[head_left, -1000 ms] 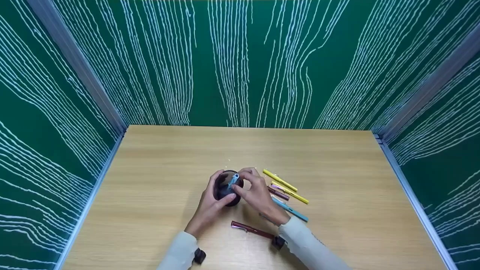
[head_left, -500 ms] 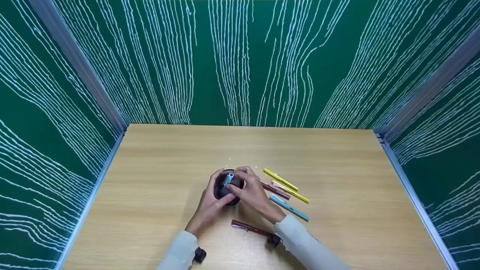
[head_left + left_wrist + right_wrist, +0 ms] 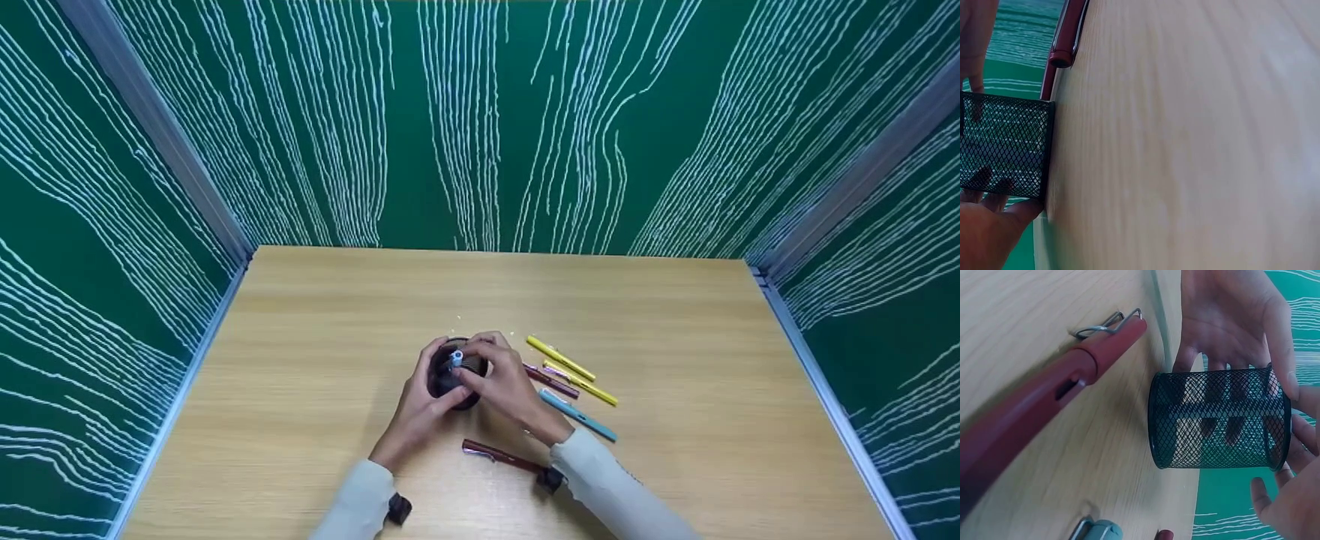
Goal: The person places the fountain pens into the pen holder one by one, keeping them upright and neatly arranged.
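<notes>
A black mesh pen cup (image 3: 1219, 455) stands upright on the table. My left hand (image 3: 421, 409) grips it from the left, thumb across the near side and fingers round the far side. Over the cup's mouth, my right hand (image 3: 514, 386) pinches a light blue pen (image 3: 456, 358) between thumb and fingers. The pen's end shows at the rim, and its lower part is hidden inside the cup. In the right wrist view, the right hand's fingers (image 3: 1303, 444) are right at the rim. A dark red pen (image 3: 501, 455) lies near the right wrist.
Right of the cup lie two yellow pens (image 3: 561, 358), a second dark red pen (image 3: 553, 381) and a teal pen (image 3: 577, 415). Green walls (image 3: 465, 112) with white wavy lines enclose the wooden table (image 3: 300, 360) at the back and sides.
My right hand has shifted slightly left, and the light blue pen has moved left and lower into the cup. The left hand keeps its hold on the cup.
</notes>
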`<state>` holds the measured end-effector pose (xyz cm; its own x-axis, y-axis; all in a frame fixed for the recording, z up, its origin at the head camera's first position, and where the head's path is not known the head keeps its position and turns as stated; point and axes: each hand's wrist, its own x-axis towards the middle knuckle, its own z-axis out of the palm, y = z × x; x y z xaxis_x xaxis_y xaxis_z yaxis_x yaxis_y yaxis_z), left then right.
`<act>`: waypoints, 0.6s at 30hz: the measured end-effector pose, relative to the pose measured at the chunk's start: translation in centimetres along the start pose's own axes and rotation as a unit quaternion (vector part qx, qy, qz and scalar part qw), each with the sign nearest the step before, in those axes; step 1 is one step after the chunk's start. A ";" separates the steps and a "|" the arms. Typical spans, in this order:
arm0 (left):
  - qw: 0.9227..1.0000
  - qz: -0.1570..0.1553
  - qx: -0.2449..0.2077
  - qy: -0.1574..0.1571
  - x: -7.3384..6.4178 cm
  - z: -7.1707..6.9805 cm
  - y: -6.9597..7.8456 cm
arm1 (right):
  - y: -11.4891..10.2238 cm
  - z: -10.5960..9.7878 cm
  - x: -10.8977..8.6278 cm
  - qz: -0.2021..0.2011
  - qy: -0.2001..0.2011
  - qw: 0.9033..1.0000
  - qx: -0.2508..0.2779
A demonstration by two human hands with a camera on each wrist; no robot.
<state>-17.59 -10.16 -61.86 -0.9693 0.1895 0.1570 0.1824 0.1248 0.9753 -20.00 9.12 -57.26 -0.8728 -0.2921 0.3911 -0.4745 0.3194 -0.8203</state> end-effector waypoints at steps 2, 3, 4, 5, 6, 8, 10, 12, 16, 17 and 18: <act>1.000 0.002 -0.004 0.000 0.0 0.0 -0.1 | -0.1 -0.3 0.0 -0.003 0.003 1.000 0.007; 1.000 0.003 -0.006 0.000 0.0 0.1 -0.1 | -0.1 -0.5 0.1 -0.006 0.006 1.000 0.009; 1.000 0.004 -0.008 0.001 0.0 0.1 0.0 | -0.1 -0.7 0.1 -0.010 0.010 1.000 0.012; 1.000 0.005 -0.009 0.001 0.1 0.1 0.0 | -0.2 -0.9 0.1 -0.015 0.014 1.000 0.014; 1.000 0.006 -0.011 0.002 0.1 0.1 0.0 | -0.2 -1.1 0.2 -0.019 0.018 1.000 0.014; 1.000 0.010 -0.012 0.001 0.1 0.1 0.0 | -0.1 -1.6 0.2 -0.029 0.029 0.999 0.012; 1.000 0.010 -0.014 0.001 0.1 0.2 0.1 | 0.0 -2.2 0.2 -0.034 0.037 0.999 0.012; 1.000 0.011 -0.020 0.000 0.1 0.1 0.1 | 0.1 -2.7 0.1 -0.036 0.044 0.998 0.012; 0.999 0.012 -0.034 -0.002 0.1 0.2 0.1 | 0.3 -3.8 -0.1 -0.035 0.058 0.998 0.003; 0.999 0.012 -0.037 -0.003 0.1 0.2 0.2 | 0.3 -4.1 -0.3 -0.034 0.061 0.998 0.000; 0.999 0.011 -0.041 -0.003 0.1 0.2 0.2 | 0.3 -4.4 -0.4 -0.032 0.063 0.997 -0.004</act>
<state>-17.61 -9.95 -61.72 -0.9640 0.1977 0.1779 0.1894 0.0409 0.9810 -20.34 13.29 -55.86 -0.8475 -0.1972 0.4927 -0.5307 0.3100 -0.7888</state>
